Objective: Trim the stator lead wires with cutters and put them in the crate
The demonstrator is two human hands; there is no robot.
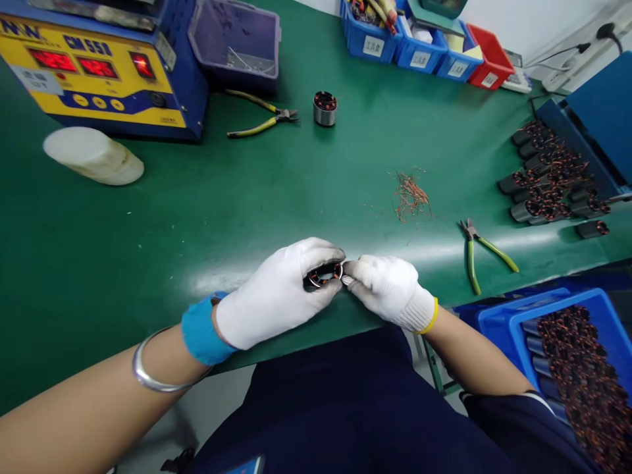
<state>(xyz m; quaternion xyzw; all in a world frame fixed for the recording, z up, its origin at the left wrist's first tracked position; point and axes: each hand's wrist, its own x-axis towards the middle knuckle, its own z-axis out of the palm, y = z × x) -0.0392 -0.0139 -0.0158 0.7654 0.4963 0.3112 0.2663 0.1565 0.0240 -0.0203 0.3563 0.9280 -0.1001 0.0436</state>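
My left hand (281,289), in a white glove with a blue cuff, is wrapped round a motor stator (326,276) near the table's front edge. Copper windings show inside the stator's dark ring; the glove hides much of its outside. Pressed together at the stator's right rim are the fingers of my right hand (382,288), gloved in white with a yellow hem. What they pinch is too small to make out. Another stator (324,109) stands upright farther back, beside yellow-handled pliers (264,118).
Copper wire scraps (412,197) and green-handled cutters (474,247) lie to the right. Several stators (548,178) stand beyond, and a blue crate (521,329) holds more. A yellow-fronted machine (113,85), white cylinder (93,156) and purple bin (234,49) occupy the left; blue boxes (372,46) the back.
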